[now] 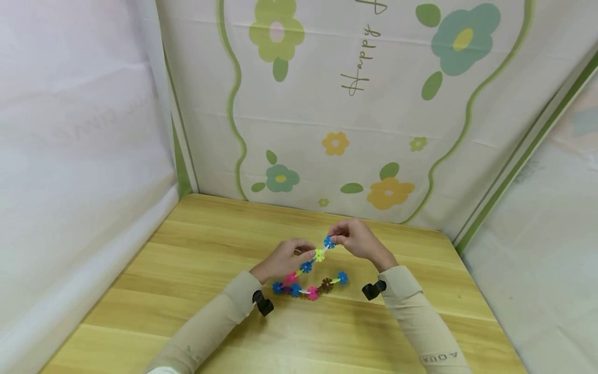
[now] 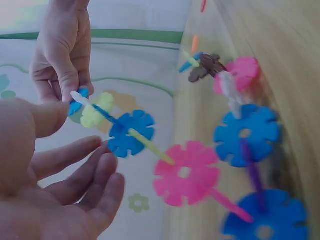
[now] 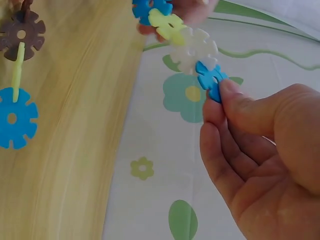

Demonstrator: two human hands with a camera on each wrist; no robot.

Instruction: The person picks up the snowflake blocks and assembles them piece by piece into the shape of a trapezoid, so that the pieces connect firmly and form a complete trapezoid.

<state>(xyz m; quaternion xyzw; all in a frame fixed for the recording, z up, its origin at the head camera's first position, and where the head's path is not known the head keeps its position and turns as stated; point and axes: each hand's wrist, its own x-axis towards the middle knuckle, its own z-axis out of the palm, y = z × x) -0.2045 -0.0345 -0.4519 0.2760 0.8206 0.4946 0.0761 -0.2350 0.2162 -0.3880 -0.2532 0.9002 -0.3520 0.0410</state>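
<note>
A chain of flower-shaped plastic snowflake discs, slotted edge to edge, curves between and below the two hands. At its raised end my right hand (image 1: 359, 240) pinches a blue disc (image 3: 209, 80) between thumb and fingers. That blue disc joins a white disc (image 3: 192, 49), followed by a yellow-green disc (image 1: 319, 255). My left hand (image 1: 282, 258) is beside the yellow-green disc, fingers loosely bent and spread from the thumb in the left wrist view. Farther along come a pink disc (image 2: 186, 172) and blue discs; a brown disc (image 1: 326, 285) lies near the other end.
The chain's low part, ending in a blue disc (image 1: 342, 278), lies over the wooden table (image 1: 224, 223). White fabric walls stand at left, right and back, the back wall (image 1: 289, 114) printed with flowers. Each wrist wears a small black camera (image 1: 263, 303).
</note>
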